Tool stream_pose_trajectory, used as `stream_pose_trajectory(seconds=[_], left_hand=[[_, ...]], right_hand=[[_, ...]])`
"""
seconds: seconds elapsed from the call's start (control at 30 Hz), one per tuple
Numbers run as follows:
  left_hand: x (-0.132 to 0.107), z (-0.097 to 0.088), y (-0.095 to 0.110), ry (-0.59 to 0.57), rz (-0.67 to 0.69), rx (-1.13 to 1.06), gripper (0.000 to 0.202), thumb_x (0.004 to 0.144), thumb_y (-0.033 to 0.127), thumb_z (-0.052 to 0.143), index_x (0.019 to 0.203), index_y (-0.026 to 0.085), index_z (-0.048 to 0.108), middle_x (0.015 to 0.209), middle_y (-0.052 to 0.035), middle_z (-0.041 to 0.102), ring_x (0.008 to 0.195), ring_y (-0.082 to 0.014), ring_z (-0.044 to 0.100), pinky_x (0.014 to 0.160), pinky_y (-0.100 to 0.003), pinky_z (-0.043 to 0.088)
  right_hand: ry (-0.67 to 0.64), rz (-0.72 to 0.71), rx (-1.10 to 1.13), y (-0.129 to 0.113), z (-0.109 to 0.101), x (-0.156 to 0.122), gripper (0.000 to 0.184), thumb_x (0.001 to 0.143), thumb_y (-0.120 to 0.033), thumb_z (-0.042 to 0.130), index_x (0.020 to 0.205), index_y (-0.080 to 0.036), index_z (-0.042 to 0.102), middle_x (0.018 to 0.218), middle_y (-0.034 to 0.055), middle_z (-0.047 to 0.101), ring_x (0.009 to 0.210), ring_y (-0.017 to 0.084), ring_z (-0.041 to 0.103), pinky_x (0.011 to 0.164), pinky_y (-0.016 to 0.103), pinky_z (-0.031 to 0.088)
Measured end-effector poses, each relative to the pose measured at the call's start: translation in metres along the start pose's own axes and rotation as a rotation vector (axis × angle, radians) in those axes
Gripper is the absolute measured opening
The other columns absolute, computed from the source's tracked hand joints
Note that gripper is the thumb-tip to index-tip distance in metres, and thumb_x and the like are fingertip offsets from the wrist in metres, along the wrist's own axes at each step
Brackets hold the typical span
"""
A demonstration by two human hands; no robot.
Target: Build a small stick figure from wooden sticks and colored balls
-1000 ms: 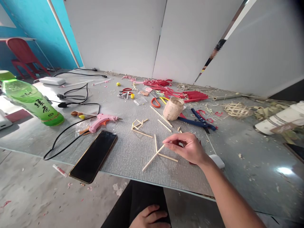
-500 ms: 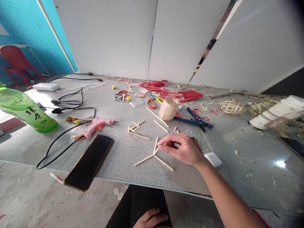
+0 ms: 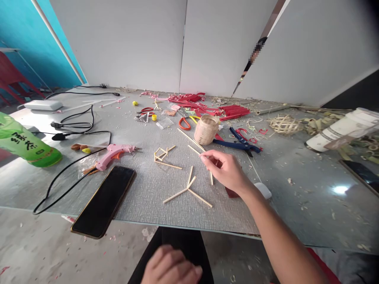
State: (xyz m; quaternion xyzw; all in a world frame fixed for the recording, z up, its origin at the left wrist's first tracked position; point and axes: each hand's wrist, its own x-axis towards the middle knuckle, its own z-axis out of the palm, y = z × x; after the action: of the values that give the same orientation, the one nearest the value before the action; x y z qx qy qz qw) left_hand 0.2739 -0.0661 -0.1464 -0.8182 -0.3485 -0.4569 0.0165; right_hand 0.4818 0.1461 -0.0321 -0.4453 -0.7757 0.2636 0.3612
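Note:
My right hand reaches over the table with thumb and forefinger pinched on the near end of a thin wooden stick. Another short stick shows just below that hand. Nearer the table's front edge lies a joined figure of several sticks, its arms spreading from one point. To its upper left stands a small stick frame. My left hand is over my lap, blurred, its fingers curled downward and the tips hidden.
A phone overhangs the front edge, with a pink glue gun and a green bottle beyond. A woven jar, blue pliers, red strips and a tilted cup stand or lie farther back.
My right hand has let go of the joined stick figure and moved up and away to the loose stick. My left hand has lifted and turned over my lap. The view has shifted slightly.

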Motion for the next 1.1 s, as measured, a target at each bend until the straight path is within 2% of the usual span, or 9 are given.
stream_pose_trajectory(seconds=[0.1,0.17,0.23,0.33,0.43,0.53,0.63,0.83,1.1], left_hand=[[0.058,-0.041,-0.022,0.033,-0.203,0.118,0.026,0.091,0.009,0.07,0.114,0.019,0.072,0.093,-0.0034,0.079,0.086,-0.019,0.069,0.078,-0.034,0.054],[0.083,-0.05,-0.042,-0.011,-0.252,0.202,0.023,0.095,0.014,0.068,0.116,0.021,0.073,0.099,-0.0056,0.078,0.09,-0.0216,0.068,0.08,-0.036,0.052],[0.095,-0.048,-0.06,-0.096,-0.229,0.205,0.019,0.098,0.019,0.067,0.115,0.024,0.074,0.104,-0.0049,0.077,0.092,-0.0216,0.067,0.08,-0.037,0.052],[0.1,-0.04,-0.072,-0.206,-0.186,0.21,0.017,0.101,0.022,0.065,0.114,0.026,0.075,0.107,-0.0036,0.077,0.092,-0.0209,0.066,0.079,-0.036,0.05],[0.1,-0.039,-0.071,-0.245,-0.135,0.309,0.022,0.102,0.025,0.063,0.121,0.024,0.074,0.117,-0.0062,0.077,0.102,-0.0254,0.067,0.083,-0.039,0.051],[0.101,-0.042,-0.07,-0.3,-0.074,0.361,0.031,0.103,0.031,0.062,0.13,0.02,0.07,0.134,-0.0115,0.071,0.118,-0.0318,0.064,0.093,-0.046,0.052],[0.1,-0.043,-0.072,-0.348,-0.047,0.369,0.036,0.104,0.035,0.059,0.135,0.019,0.067,0.144,-0.013,0.066,0.126,-0.0346,0.062,0.099,-0.05,0.052],[0.097,-0.041,-0.074,-0.365,-0.051,0.356,0.036,0.105,0.032,0.056,0.137,0.022,0.067,0.148,-0.0105,0.063,0.133,-0.0338,0.06,0.103,-0.052,0.052],[0.099,-0.041,-0.074,-0.375,-0.07,0.327,0.033,0.105,0.029,0.056,0.134,0.023,0.069,0.149,-0.0089,0.064,0.134,-0.0337,0.059,0.105,-0.053,0.052]], right_hand=[[-0.075,-0.104,-0.186,0.003,0.001,0.002,0.015,0.098,-0.026,0.064,0.104,-0.019,0.076,0.094,0.0051,0.077,0.076,0.015,0.063,0.07,0.031,0.049],[-0.117,-0.181,-0.253,0.004,0.003,0.001,0.013,0.098,-0.021,0.065,0.103,-0.02,0.077,0.102,0.0064,0.077,0.092,0.02,0.066,0.084,0.037,0.052],[-0.16,-0.238,-0.281,0.004,0.005,0.001,0.013,0.097,-0.019,0.066,0.1,-0.022,0.079,0.101,0.0062,0.076,0.099,0.022,0.066,0.09,0.041,0.053],[-0.204,-0.285,-0.3,0.005,0.007,0.0,0.013,0.096,-0.019,0.069,0.097,-0.023,0.081,0.1,0.0059,0.076,0.099,0.022,0.066,0.091,0.041,0.054],[-0.214,-0.327,-0.293,0.004,0.008,0.0,0.013,0.096,-0.02,0.07,0.1,-0.022,0.082,0.102,0.0062,0.076,0.1,0.022,0.066,0.094,0.041,0.054],[-0.168,-0.367,-0.274,0.004,0.012,-0.001,0.012,0.096,-0.022,0.071,0.1,-0.024,0.082,0.105,0.006,0.075,0.103,0.022,0.066,0.095,0.041,0.054],[-0.114,-0.395,-0.281,0.006,0.018,-0.002,0.011,0.096,-0.025,0.072,0.101,-0.026,0.082,0.109,0.0063,0.074,0.107,0.023,0.066,0.097,0.043,0.055],[-0.065,-0.369,-0.323,0.01,0.028,-0.003,0.021,0.093,-0.034,0.076,0.11,-0.023,0.077,0.117,0.0093,0.072,0.116,0.028,0.063,0.105,0.049,0.054],[-0.089,-0.305,-0.354,0.011,0.029,-0.004,0.028,0.09,-0.036,0.079,0.113,-0.022,0.075,0.121,0.0106,0.07,0.118,0.03,0.061,0.106,0.051,0.052]])
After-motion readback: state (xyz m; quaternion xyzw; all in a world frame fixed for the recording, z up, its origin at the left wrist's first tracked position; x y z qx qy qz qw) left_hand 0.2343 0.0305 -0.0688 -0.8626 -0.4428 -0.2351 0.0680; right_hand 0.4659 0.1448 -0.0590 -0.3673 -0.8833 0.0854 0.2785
